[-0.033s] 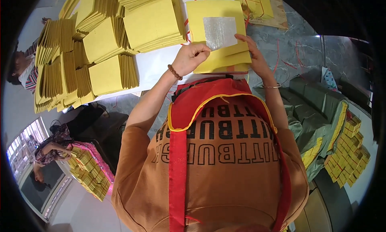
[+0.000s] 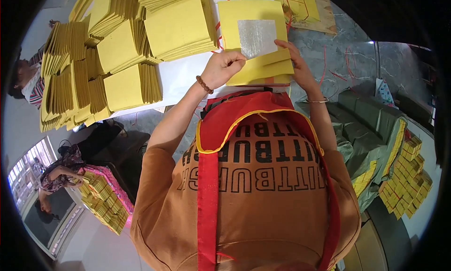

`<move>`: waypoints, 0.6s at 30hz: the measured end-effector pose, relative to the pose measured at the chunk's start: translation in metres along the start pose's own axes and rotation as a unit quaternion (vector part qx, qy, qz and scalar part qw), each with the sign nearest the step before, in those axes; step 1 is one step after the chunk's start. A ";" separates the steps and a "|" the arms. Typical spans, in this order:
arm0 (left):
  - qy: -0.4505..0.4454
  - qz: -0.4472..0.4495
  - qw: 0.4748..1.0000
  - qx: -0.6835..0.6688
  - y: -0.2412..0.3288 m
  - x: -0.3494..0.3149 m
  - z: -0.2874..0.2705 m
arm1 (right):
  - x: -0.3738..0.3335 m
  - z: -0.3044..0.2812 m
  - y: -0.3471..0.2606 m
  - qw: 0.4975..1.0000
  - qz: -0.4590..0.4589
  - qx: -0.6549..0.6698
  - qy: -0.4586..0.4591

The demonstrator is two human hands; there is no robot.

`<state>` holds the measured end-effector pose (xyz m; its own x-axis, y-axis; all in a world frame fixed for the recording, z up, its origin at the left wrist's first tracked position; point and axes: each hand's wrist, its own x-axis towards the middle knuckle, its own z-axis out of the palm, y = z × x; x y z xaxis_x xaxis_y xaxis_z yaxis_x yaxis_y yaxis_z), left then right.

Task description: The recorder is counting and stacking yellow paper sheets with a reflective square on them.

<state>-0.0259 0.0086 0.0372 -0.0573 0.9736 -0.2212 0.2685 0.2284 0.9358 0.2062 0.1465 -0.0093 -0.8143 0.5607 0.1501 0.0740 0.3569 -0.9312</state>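
Observation:
A sheet of yellow paper (image 2: 230, 26) with a silver foil square (image 2: 257, 36) on it lies in front of me. Its near part is turned up into a folded band (image 2: 268, 64). My left hand (image 2: 224, 68), with a brown bead bracelet at the wrist, pinches the left end of that band between thumb and fingers. At the sheet's right edge, my right hand (image 2: 299, 66) grips the other end, one fingertip reaching up beside the foil; its thumb is hidden. More yellow paper shows under the band at the near edge.
Stacks of folded yellow paper (image 2: 176, 29) cover the table's left. A red-tied yellow bundle (image 2: 300, 3) sits at the far right. Red strings (image 2: 337, 75) lie on the grey floor. Two people (image 2: 61, 170) are at the left; a green-covered sofa (image 2: 357, 130) stands at right.

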 end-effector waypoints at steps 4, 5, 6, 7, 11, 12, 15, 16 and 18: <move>0.021 0.002 0.999 -0.036 -0.009 -0.001 0.003 | 0.002 0.000 -0.005 1.000 0.011 -0.004 -0.012; 0.024 0.018 0.999 -0.035 -0.009 0.000 0.003 | 0.002 0.000 -0.007 1.000 0.011 -0.004 -0.012; 0.024 0.018 0.999 -0.035 -0.009 -0.001 0.002 | 0.002 0.000 -0.007 1.000 0.012 -0.004 -0.009; 0.003 0.011 1.000 -0.021 -0.009 -0.001 -0.001 | 0.002 0.000 -0.008 1.000 0.012 -0.005 -0.007; -0.033 -0.004 0.999 -0.024 -0.003 -0.001 -0.006 | 0.002 0.000 -0.007 1.000 0.006 -0.009 -0.002; -0.033 -0.004 0.999 -0.024 -0.004 -0.001 -0.006 | 0.003 -0.001 -0.010 1.000 0.009 -0.010 -0.007; -0.032 0.012 0.999 -0.019 -0.007 0.000 -0.006 | 0.002 -0.001 -0.008 1.000 0.026 0.003 -0.013; -0.033 0.004 0.999 -0.020 -0.007 0.000 -0.005 | 0.001 -0.001 -0.007 0.999 0.039 0.018 -0.015; -0.035 -0.004 0.999 -0.021 -0.007 0.000 -0.006 | 0.002 -0.001 -0.010 0.999 0.037 0.015 -0.013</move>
<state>-0.0332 0.0070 0.0326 0.0077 0.9693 -0.2457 0.2278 0.2376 0.9443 0.2040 0.1446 0.0003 -0.8217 0.5654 0.0718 0.1177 0.2915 -0.9493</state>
